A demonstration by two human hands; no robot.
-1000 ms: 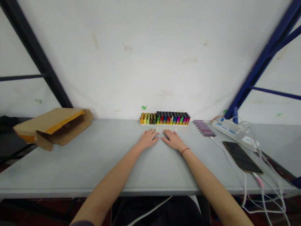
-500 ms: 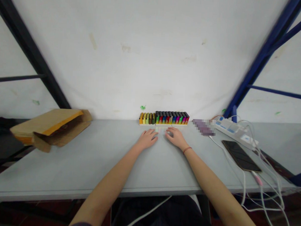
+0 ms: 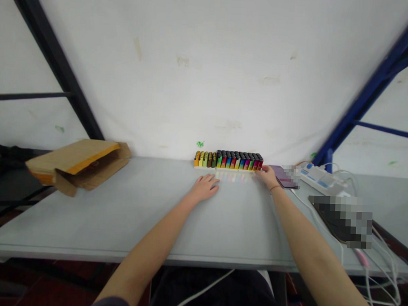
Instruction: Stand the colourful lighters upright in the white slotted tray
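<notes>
Lighters stretched sideways, leftward from our nearer right hand; whether it gripped any, we couldn't tell. Our left hand lay loose, holding nothing.

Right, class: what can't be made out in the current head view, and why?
In the head view:
Right hand: too small and blurred to tell whether it grips the lighters.
Black phone: partly covered by pixelated blocks.
Brown box: deep interior hidden by its own cardboard.
Blue frame: upper end cut off by the right edge.
</notes>
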